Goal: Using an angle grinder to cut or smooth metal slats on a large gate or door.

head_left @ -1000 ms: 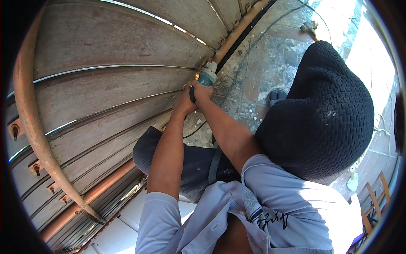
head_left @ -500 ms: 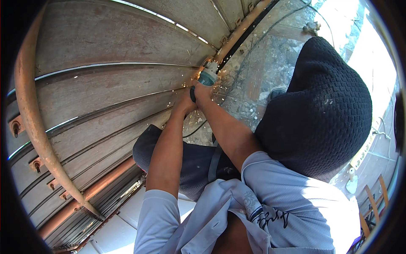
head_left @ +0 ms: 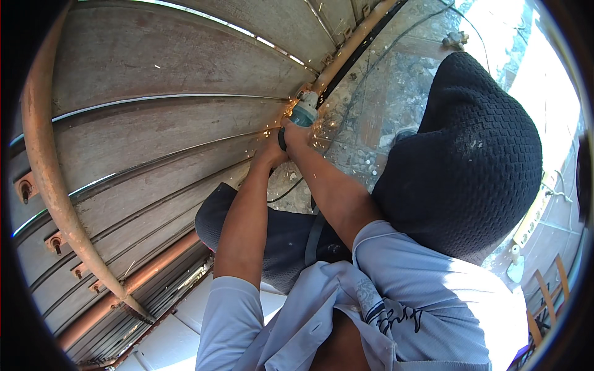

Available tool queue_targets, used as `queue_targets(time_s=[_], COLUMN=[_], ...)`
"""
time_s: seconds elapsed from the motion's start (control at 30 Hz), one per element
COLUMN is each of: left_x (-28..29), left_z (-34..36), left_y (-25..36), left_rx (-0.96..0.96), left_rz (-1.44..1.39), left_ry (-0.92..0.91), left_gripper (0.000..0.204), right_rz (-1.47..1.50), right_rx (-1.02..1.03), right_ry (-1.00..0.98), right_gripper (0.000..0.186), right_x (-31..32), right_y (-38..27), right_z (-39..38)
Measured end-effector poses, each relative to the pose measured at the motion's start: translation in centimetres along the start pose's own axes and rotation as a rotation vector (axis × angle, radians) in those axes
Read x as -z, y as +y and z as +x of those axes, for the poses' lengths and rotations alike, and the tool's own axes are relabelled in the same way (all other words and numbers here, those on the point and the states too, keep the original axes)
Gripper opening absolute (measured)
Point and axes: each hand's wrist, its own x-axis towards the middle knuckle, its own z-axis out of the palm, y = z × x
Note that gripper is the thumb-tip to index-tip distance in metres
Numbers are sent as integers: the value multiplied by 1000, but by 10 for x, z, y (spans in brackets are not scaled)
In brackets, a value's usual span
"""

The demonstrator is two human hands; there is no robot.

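Observation:
A teal and grey angle grinder is held low against the bottom corner of a brown plank panel, by the rusty lower pipe. Orange sparks spray around its head; the disc itself is hidden. My right hand is wrapped round the grinder's body. Close beside it, my left hand is closed at the rear of the tool, its fingers partly hidden. A black strip shows between the two hands. Both my arms reach forward between my knees.
A rusty curved pipe with bolted brackets runs down the panel's left. A dark cable crosses the dusty tiled floor. On the right lie a power strip and a trowel-like tool. My dark-clad knee stands close on the right.
The spray of sparks has changed shape, with some flying farther over the planks. My hands and the grinder stay in nearly the same place; my right knee has shifted very slightly.

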Motion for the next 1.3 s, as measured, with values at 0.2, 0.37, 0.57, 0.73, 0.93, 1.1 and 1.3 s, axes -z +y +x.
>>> queue_targets(time_s=[0.2,0.37,0.57,0.73,0.93,1.1,1.3], left_x=[5,6,9,8,2,1,1], left_z=[-3,-7,-11,-9,2,10,10], left_y=[4,3,11,8,-4,-1,12], left_rx=[-103,16,-19,46,-126,-15,-52], left_rz=[-31,64,47,75,29,30,83], left_ry=[8,32,28,74,61,-47,-38], left_gripper=[75,77,79,78,68,67,72], right_rz=[14,8,-76,-44,-21,-1,45], right_rx=[-45,-31,-27,-77,40,14,18], right_ry=[15,-19,93,5,27,63,23], right_gripper=[59,63,65,67,61,62,70], right_x=[-4,-4,-4,-4,-8,-4,7], right_y=[0,0,-4,-2,4,-2,-16], right_z=[3,-5,-5,-2,7,4,0])
